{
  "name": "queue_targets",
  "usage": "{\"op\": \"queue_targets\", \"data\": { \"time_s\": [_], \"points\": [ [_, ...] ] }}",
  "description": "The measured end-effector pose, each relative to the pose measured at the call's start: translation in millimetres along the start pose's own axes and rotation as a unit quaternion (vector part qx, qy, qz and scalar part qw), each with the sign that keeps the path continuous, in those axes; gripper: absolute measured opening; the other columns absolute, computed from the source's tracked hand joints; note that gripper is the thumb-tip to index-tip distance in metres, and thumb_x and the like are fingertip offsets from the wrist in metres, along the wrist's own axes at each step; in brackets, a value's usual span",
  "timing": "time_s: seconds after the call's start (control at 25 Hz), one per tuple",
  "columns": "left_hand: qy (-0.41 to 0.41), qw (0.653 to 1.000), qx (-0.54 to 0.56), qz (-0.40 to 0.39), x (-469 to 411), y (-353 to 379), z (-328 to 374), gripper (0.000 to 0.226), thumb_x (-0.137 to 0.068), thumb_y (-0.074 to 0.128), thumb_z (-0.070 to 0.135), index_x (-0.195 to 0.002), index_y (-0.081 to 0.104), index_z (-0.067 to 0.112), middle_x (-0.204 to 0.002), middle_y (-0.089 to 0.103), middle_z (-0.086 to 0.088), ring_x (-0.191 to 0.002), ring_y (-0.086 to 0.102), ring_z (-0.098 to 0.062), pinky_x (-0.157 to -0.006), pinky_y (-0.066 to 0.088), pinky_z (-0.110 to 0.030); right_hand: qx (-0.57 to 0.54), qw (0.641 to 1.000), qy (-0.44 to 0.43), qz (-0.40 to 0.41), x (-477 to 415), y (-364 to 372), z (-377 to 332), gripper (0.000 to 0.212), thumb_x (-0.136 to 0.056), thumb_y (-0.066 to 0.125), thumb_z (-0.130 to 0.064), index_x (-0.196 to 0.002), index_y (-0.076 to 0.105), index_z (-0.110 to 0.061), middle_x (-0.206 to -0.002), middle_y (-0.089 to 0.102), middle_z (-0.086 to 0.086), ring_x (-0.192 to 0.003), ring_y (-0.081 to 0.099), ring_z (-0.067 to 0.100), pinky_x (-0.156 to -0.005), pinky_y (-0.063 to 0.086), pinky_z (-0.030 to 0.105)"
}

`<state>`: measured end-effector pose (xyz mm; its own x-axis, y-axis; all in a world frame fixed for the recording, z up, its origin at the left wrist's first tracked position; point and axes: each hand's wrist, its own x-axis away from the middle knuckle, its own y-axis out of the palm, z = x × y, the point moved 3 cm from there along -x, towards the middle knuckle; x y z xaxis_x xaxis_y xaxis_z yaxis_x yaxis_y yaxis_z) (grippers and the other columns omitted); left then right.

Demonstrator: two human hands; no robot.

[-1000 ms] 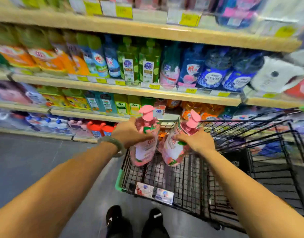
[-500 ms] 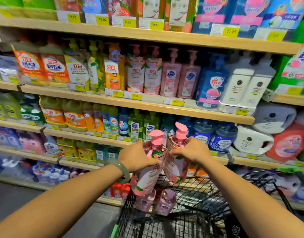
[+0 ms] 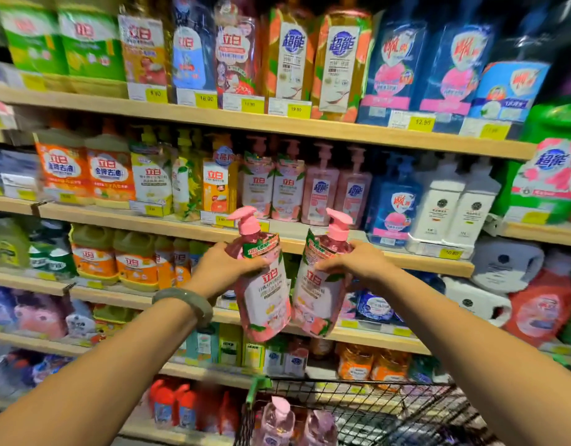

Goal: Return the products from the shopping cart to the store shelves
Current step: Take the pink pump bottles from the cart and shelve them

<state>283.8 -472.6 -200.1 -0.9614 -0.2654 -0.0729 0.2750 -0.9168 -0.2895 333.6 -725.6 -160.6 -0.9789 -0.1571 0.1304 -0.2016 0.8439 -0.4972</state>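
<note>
My left hand (image 3: 221,268) grips a pink pump bottle (image 3: 265,294) by its shoulder. My right hand (image 3: 358,262) grips a second pink pump bottle (image 3: 321,294) the same way. Both bottles hang side by side, tilted slightly toward each other, in front of the store shelves. Matching pink-labelled pump bottles (image 3: 273,185) stand on the wooden shelf (image 3: 294,235) just above and behind my hands. The black wire shopping cart (image 3: 358,410) is below, with two pale pink pump bottles (image 3: 277,420) standing in it.
Several wooden shelves run across the view, packed with detergent bottles and refill pouches. White jugs (image 3: 451,201) and blue bottles (image 3: 392,201) stand to the right of the pink ones. Yellow price tags (image 3: 297,109) line the shelf edges. A green bracelet (image 3: 187,300) circles my left wrist.
Both hands have lifted the two pink bottles up out of the cart, toward the middle shelf. The view has tilted up from the cart to the shelves.
</note>
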Motion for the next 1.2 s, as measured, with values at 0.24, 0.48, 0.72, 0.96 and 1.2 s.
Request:
{"op": "queue_targets", "data": {
  "time_s": [0.24, 0.48, 0.72, 0.96, 1.2],
  "points": [
    [0.128, 0.992, 0.016, 0.011, -60.6, -57.4, 43.1, 0.041, -0.055, 0.087, 0.048, -0.088, 0.067, 0.035, -0.096, 0.072, 0.008, -0.092, 0.067, -0.013, -0.083, 0.054, -0.036, 0.001, 0.994, -0.053, 0.093, -27.3, 13.4, -78.7, 0.075, -0.029, 0.089, -0.045, -0.094, 0.062, -0.023, -0.099, 0.071, 0.002, -0.090, 0.069, 0.022, -0.062, 0.062, 0.043],
    [0.212, 0.976, 0.035, 0.045, -118.6, -88.6, 70.7, 0.055, -0.054, 0.086, 0.049, -0.097, 0.055, 0.035, -0.097, 0.066, 0.015, -0.095, 0.065, -0.011, -0.084, 0.052, -0.035, -0.021, 0.966, -0.132, 0.223, -55.0, 28.7, -128.5, 0.075, -0.051, 0.093, -0.023, -0.116, 0.056, -0.024, -0.110, 0.067, -0.003, -0.096, 0.064, 0.018, -0.076, 0.057, 0.037],
    [0.306, 0.951, -0.014, 0.033, -145.4, -80.4, 77.0, 0.063, -0.061, 0.083, 0.048, -0.111, 0.046, 0.036, -0.099, 0.064, 0.015, -0.096, 0.063, -0.013, -0.078, 0.052, -0.031, 0.013, 0.940, -0.173, 0.294, -86.2, 47.1, -132.6, 0.077, -0.061, 0.084, -0.005, -0.127, 0.049, -0.021, -0.108, 0.061, -0.002, -0.102, 0.057, 0.021, -0.086, 0.047, 0.031],
    [0.280, 0.959, -0.040, 0.031, -181.6, -58.7, 59.8, 0.072, -0.061, 0.082, 0.050, -0.120, 0.044, 0.033, -0.109, 0.065, 0.010, -0.093, 0.060, -0.009, -0.067, 0.044, -0.022, 0.019, 0.945, -0.171, 0.279, -128.3, 45.3, -116.4, 0.077, -0.061, 0.080, 0.001, -0.127, 0.049, -0.023, -0.114, 0.062, 0.000, -0.106, 0.059, 0.021, -0.084, 0.045, 0.027],
    [0.231, 0.968, -0.084, 0.053, -219.3, -32.0, 50.0, 0.073, -0.062, 0.082, 0.049, -0.121, 0.045, 0.028, -0.111, 0.066, 0.005, -0.101, 0.063, -0.019, -0.077, 0.051, -0.031, -0.018, 0.961, -0.077, 0.265, -171.4, 41.9, -107.8, 0.079, -0.058, 0.089, -0.036, -0.122, 0.046, -0.021, -0.116, 0.062, -0.004, -0.104, 0.060, 0.021, -0.087, 0.052, 0.041]
  ]
}}
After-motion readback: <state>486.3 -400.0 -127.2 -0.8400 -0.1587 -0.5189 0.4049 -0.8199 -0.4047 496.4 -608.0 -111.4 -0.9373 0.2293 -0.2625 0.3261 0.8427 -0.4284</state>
